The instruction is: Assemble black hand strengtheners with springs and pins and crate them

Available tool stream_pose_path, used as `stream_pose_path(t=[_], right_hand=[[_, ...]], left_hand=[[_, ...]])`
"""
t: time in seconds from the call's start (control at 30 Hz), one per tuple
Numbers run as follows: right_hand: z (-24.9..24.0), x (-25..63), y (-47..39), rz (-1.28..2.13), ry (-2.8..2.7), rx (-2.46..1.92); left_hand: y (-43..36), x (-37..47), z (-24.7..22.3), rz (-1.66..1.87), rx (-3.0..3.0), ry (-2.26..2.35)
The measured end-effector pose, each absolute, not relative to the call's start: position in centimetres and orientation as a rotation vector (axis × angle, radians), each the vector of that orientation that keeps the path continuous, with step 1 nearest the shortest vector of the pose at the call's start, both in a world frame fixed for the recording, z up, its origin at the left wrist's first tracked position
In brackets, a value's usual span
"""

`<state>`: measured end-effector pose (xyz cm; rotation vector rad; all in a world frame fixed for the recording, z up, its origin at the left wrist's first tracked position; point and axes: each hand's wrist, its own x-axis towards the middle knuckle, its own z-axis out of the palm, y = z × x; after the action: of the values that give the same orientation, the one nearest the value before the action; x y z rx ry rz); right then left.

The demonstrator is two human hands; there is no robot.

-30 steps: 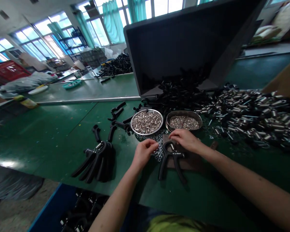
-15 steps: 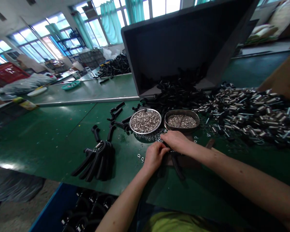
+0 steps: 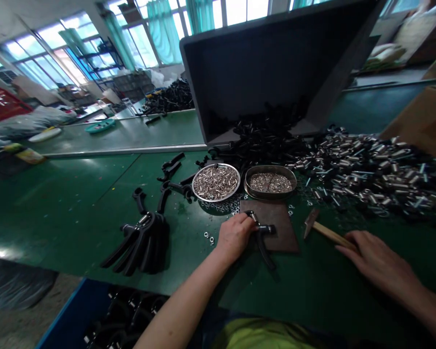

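My left hand (image 3: 236,233) is closed on a black clamp-like part (image 3: 264,249) with a curved handle, a metal piece at its top and a short cylinder pointing right. The part lies over a brown flat plate (image 3: 281,228); the fingers hide some of it. To the right, my right hand (image 3: 374,257) has its fingers around the wooden handle end of a hammer (image 3: 330,233), whose head rests on the table beside the plate. Left of my left hand lies a bunch of similar black parts (image 3: 145,242), with a few loose nuts (image 3: 209,238) between.
Behind the plate stand a round dish (image 3: 216,182) of small metal pins and an oval tin (image 3: 271,182) of tiny metal pieces. A big grey bin (image 3: 276,72) lies tipped, black parts spilling out. Knobbed metal screws (image 3: 381,169) are heaped at right. A blue crate (image 3: 67,315) sits below the table edge.
My right hand has left the black part and moved right onto the hammer handle. My left hand still holds the part, and the brown plate is now more exposed.
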<state>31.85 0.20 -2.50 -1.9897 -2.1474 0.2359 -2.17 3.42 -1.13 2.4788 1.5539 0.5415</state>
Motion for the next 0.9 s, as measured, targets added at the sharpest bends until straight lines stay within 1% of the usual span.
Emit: stream_pose_path(t=[0.07, 0.17, 0.3, 0.4, 0.5, 0.63, 0.77, 0.83, 0.9], right_hand=[[-3.0, 32.1, -0.6, 0.287, -2.032, -2.057], [-1.4, 29.9, -0.6, 0.461, -1.914, -2.077], [2.3, 24.6, -0.2, 0.7, -1.962, -1.74], [3.4, 21.1, -0.2, 0.684, -2.096, -1.489], [2.7, 19.3, -0.2, 0.64, -2.289, -1.407], [0.9, 20.6, -0.4, 0.485, -2.349, -1.511], [-0.9, 25.3, -1.4, 0.065, -2.268, -1.794], [-1.9, 27.8, -1.7, -0.132, -2.238, -1.911], [-2.3, 29.6, -1.3, -0.216, -2.222, -1.884]], left_hand=[[3.1, -2.2, -1.0, 0.563, 2.489, 1.548], [2.4, -2.6, -0.9, 0.617, 2.473, 1.534], [1.3, -3.2, -0.8, 0.717, 2.287, 1.54], [0.7, -3.4, -0.7, 0.792, 2.077, 1.604], [0.4, -3.1, -0.7, 0.822, 1.978, 1.675], [0.1, -2.9, -0.6, 0.751, 2.084, 1.685], [0.3, -3.2, -0.2, 0.61, 2.136, 1.643], [0.6, -3.2, 0.0, 0.697, 1.938, 1.567], [0.8, -2.8, 0.0, 0.817, 1.551, 1.439]])
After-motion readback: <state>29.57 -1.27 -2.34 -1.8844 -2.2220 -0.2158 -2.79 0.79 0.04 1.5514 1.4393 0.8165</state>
